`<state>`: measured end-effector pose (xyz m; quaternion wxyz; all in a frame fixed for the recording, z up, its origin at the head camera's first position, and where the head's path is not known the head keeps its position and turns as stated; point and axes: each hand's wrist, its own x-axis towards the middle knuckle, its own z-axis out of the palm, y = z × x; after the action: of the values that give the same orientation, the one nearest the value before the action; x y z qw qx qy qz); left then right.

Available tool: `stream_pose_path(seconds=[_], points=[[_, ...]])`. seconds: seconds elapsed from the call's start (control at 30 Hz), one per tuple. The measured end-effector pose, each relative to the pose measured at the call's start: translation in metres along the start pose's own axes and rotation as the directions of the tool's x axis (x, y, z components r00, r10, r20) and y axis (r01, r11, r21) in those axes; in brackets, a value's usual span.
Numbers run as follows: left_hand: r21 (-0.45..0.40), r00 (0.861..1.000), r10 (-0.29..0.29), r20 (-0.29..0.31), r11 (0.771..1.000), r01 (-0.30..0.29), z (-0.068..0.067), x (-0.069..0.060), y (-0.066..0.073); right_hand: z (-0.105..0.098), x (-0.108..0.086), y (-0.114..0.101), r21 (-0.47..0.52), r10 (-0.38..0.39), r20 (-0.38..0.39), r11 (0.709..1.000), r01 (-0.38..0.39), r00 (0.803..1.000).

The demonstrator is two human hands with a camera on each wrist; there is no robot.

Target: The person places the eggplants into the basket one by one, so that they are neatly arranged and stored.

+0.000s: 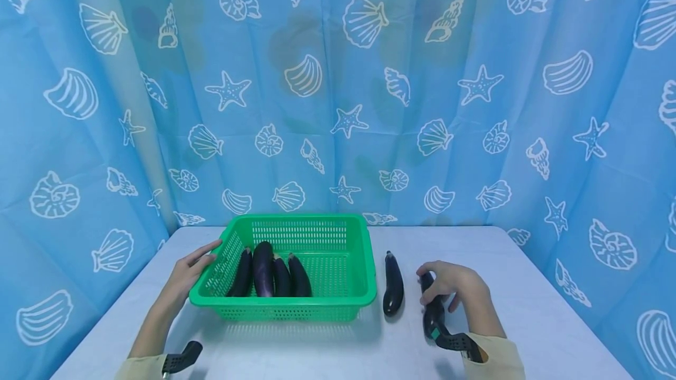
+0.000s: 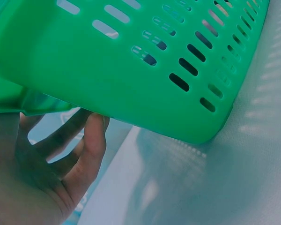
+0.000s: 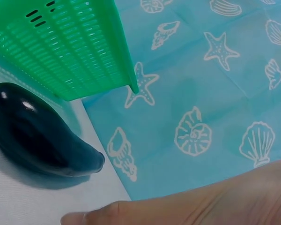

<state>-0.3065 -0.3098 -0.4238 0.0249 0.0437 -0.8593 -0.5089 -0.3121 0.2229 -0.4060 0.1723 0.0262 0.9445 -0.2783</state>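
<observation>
A green plastic basket (image 1: 285, 302) with slotted walls holds several dark purple eggplants (image 1: 263, 268) in its left half. My left hand (image 1: 185, 277) touches the basket's left rim, its fingers loosely extended; in the left wrist view that hand (image 2: 61, 159) lies against the outer wall, some fingertips hidden. On the table to the right, my right hand (image 1: 462, 286) bends over an eggplant (image 1: 434, 312) and grips its upper part between thumb and fingers. Another eggplant (image 1: 393, 286) lies between basket and right hand, also visible in the right wrist view (image 3: 37, 131).
A white-covered table (image 1: 296, 350) carries everything. Behind it and along both sides hangs a blue curtain (image 1: 338, 92) with white shell and starfish prints. A black wrist mount (image 1: 456, 342) overlaps the lower end of the gripped eggplant in the head view.
</observation>
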Motion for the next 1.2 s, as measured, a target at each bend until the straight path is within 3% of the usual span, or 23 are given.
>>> stream_pose_path(seconds=[0.5,1.2], points=[[0.001,1.000,-0.007,-0.002,1.000,0.007,0.000,0.000,0.001,0.000,-0.001,0.000,0.037,0.038,0.050,0.999,-0.040,0.998],[0.000,1.000,-0.020,-0.012,1.000,0.020,0.000,0.001,0.001,0.003,0.009,0.006,0.040,-0.016,-0.024,0.999,0.017,1.000]])
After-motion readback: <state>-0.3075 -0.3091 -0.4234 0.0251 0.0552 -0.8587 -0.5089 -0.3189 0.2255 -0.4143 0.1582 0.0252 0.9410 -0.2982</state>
